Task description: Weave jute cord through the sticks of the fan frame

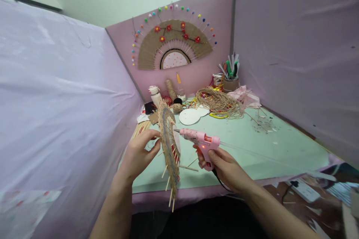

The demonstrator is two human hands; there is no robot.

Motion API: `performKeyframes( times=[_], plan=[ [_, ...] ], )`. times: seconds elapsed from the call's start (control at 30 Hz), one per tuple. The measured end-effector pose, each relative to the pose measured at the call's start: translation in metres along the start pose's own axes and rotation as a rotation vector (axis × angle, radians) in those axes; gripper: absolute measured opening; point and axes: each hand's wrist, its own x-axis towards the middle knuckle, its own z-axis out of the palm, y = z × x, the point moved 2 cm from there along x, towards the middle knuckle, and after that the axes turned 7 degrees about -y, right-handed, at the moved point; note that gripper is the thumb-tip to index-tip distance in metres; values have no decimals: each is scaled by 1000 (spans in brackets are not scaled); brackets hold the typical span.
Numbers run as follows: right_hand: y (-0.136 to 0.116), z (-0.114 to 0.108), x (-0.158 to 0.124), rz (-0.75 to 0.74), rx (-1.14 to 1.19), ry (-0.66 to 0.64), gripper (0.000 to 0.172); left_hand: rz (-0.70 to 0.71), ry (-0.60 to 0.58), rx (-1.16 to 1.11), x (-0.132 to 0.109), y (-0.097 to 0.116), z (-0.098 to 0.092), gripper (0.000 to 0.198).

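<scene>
My right hand (221, 164) is wrapped round a pink hot glue gun (199, 139) with a lit orange light and a long clear glue stick out of its back. Its nozzle points left, close to a woven twine fan (168, 145); I cannot tell whether they touch. The fan stands on edge, seen nearly side-on, with thin wooden sticks jutting from its rim and a grey curved band along its face. My left hand (143, 151) pinches the fan's left edge between thumb and fingers.
A finished-looking fan (175, 44) with red flowers hangs on the pink back panel. Behind lie a twine coil (220, 102), white card circles (190, 116), a white bottle (154, 95) and a pot of tools (230, 84). Scraps dot the table (238, 145). A power strip (304, 191) sits lower right.
</scene>
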Motion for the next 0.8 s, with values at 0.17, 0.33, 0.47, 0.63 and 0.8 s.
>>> performKeyframes(
  times=[0.17, 0.33, 0.47, 0.63, 0.8],
  plan=[
    [7, 11, 6, 2, 79, -48, 40, 9, -13, 6, 0, -1, 2, 14],
    [16, 13, 7, 21, 32, -69, 39, 48, 3, 66, 1, 0, 2, 15],
    [18, 14, 7, 23, -3, -80, 40, 89, 21, 119, 2, 1, 2, 18],
    [19, 16, 6, 30, 2, -88, 39, 106, 27, 141, 1, -2, 2, 20],
    [22, 16, 5, 27, 10, -101, 39, 141, 42, 155, 0, -2, 3, 22]
  ],
)
